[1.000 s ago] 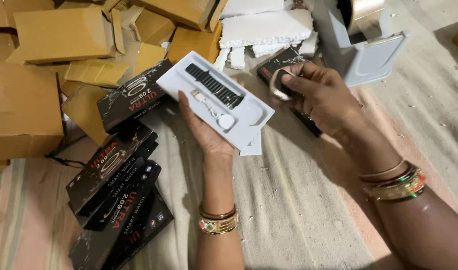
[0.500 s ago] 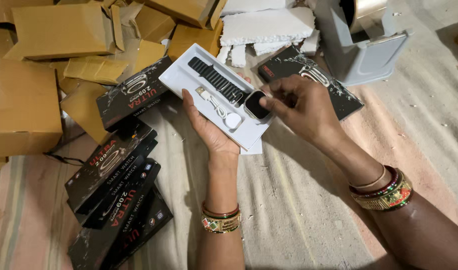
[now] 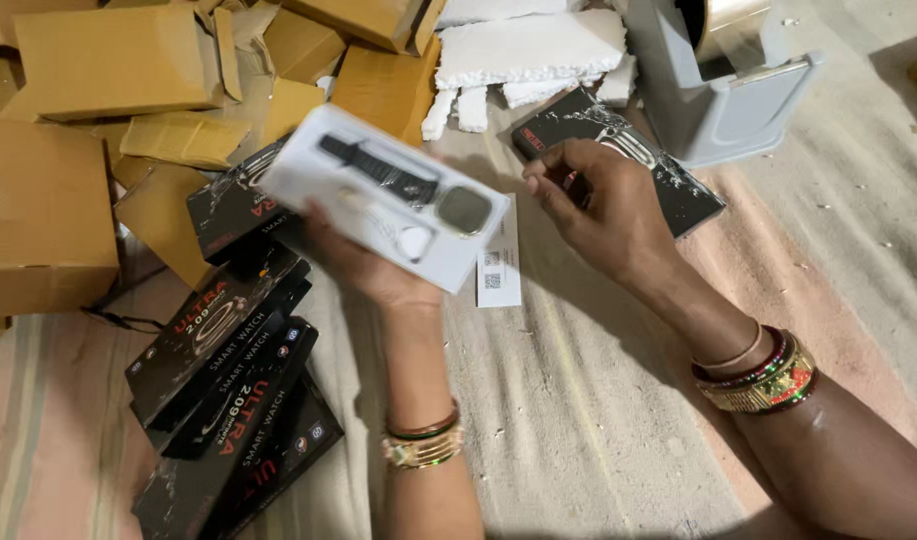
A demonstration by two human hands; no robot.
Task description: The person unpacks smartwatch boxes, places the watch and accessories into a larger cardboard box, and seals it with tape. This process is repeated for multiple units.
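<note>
Most of my left hand (image 3: 374, 270) is hidden under the white tray (image 3: 384, 210) it carries, so I can make out only the heel of the palm and the wrist with its bangles; the fingers are out of sight beneath, clamped on the tray from below. The tray is blurred, tilted, and held above the cloth-covered floor (image 3: 599, 400). In it lies a black smartwatch (image 3: 419, 190), its strap stretching toward the upper left and its dark square face at the lower right, beside a small white round piece I cannot identify through the blur. My right hand (image 3: 604, 205) hovers just right of the tray, fingers loosely curled and a little apart, holding nothing that I can see; it hangs over a black box lid (image 3: 669, 185) lying flat on the floor, partly covering it, and whether the fingertips touch it I cannot tell. A white slip of paper (image 3: 499, 265) lies between my two hands, its top edge tucked behind the tray. At my left, black product boxes (image 3: 229, 400) are stacked, the lowest cut off by the frame edge.
</note>
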